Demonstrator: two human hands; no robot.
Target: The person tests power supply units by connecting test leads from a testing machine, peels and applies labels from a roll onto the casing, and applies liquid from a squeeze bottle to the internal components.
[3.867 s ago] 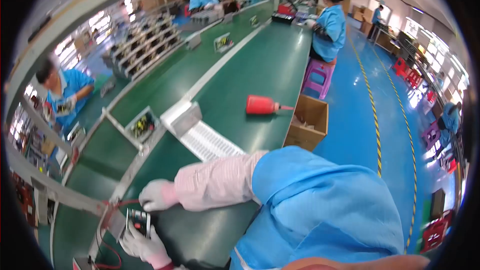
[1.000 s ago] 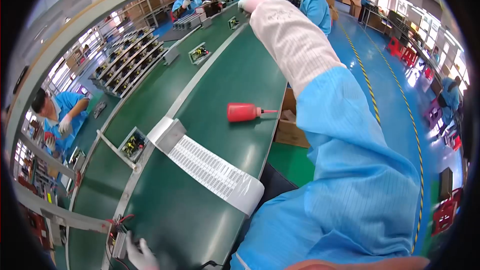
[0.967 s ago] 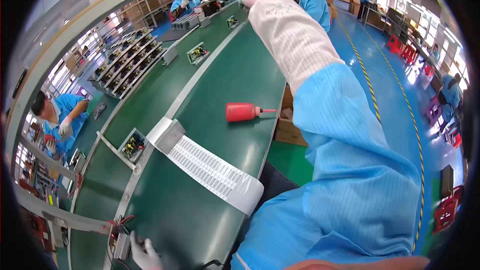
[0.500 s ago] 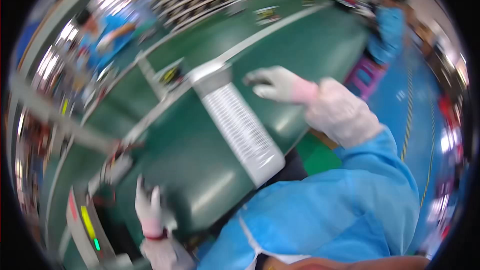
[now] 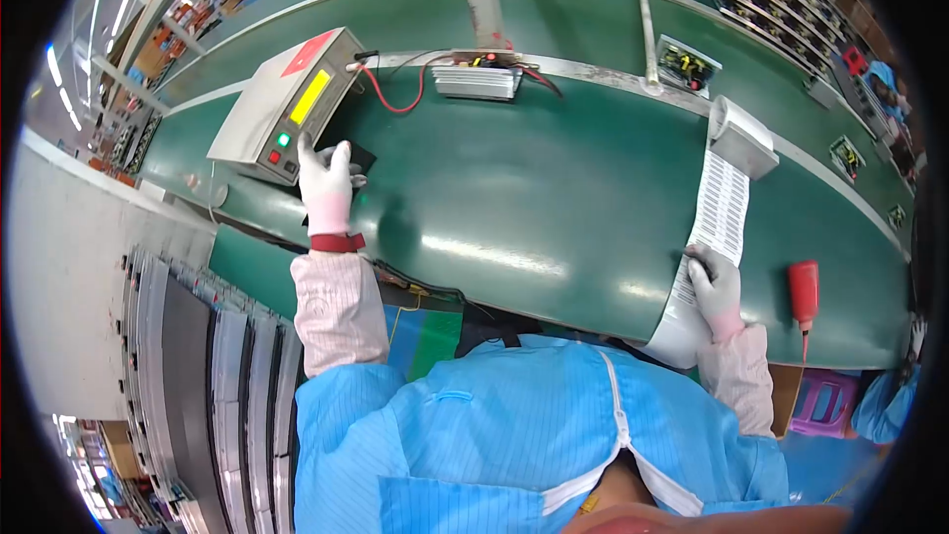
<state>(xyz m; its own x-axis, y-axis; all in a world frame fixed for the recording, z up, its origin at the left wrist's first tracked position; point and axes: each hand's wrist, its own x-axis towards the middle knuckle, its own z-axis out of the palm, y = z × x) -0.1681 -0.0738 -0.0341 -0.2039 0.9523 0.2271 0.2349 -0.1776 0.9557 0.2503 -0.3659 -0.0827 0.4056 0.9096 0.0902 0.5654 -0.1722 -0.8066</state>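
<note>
My left hand [image 5: 328, 188], in a white glove with a red wristband, is at the front of a grey tester box [image 5: 262, 109] with a yellow display. Its fingers are apart and nothing is in them. The index fingertip is beside the lit green button [image 5: 284, 139]; whether it touches the box is unclear. On the right, my gloved right hand [image 5: 716, 292] is at the edge of a long strip of printed labels [image 5: 724, 203]. Its thumb and fingers are pinched together on the strip. The strip runs from a roll in a grey holder [image 5: 746, 143] towards my body.
A finned metal unit [image 5: 476, 81] with red wires lies at the bench's back edge. A red bottle [image 5: 803, 292] is right of my right hand. Circuit boards [image 5: 687, 66] sit beyond the rail. Panels [image 5: 227, 376] stand at lower left, a purple stool [image 5: 822, 401] at right.
The view has turned to the left and levelled. My left hand has come to the tester box's front. My right hand has come down from beside the label strip onto it.
</note>
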